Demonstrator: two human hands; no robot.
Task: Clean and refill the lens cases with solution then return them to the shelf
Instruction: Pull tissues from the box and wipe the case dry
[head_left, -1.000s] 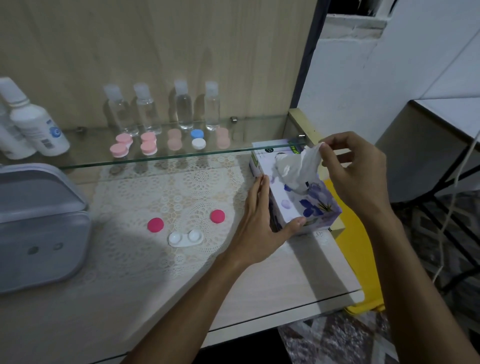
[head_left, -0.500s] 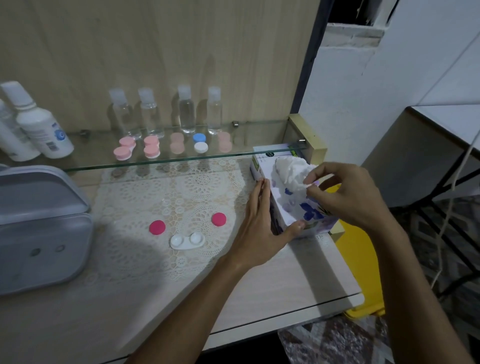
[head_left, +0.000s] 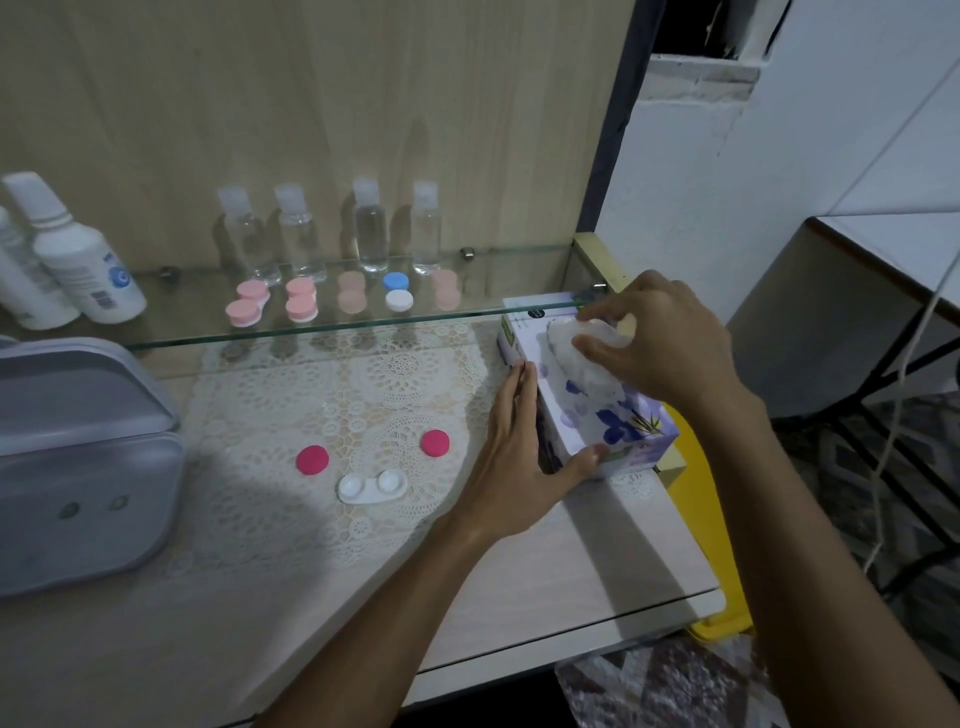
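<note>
An open white lens case (head_left: 372, 486) lies on the lace mat, with its two magenta caps (head_left: 312, 460) (head_left: 435, 442) beside it. Several capped cases, pink ones (head_left: 247, 305) and a blue-and-white one (head_left: 397, 291), sit on the glass shelf (head_left: 332, 325). My left hand (head_left: 514, 447) lies flat against the side of a floral tissue box (head_left: 597, 415), thumb at its near corner. My right hand (head_left: 649, 343) pinches the white tissue (head_left: 569, 345) at the box's opening. Two white solution bottles (head_left: 78, 260) stand at the shelf's left end.
Several small clear bottles (head_left: 371, 231) line the back of the shelf. A grey lidded container (head_left: 78, 462) fills the table's left. A yellow object (head_left: 711, 519) stands off the table's right edge, with a dark-framed table (head_left: 883, 249) beyond.
My right hand had a tissue lifted above the box, then came down and now presses and pinches the tissue at the opening. My left hand stayed against the box.
</note>
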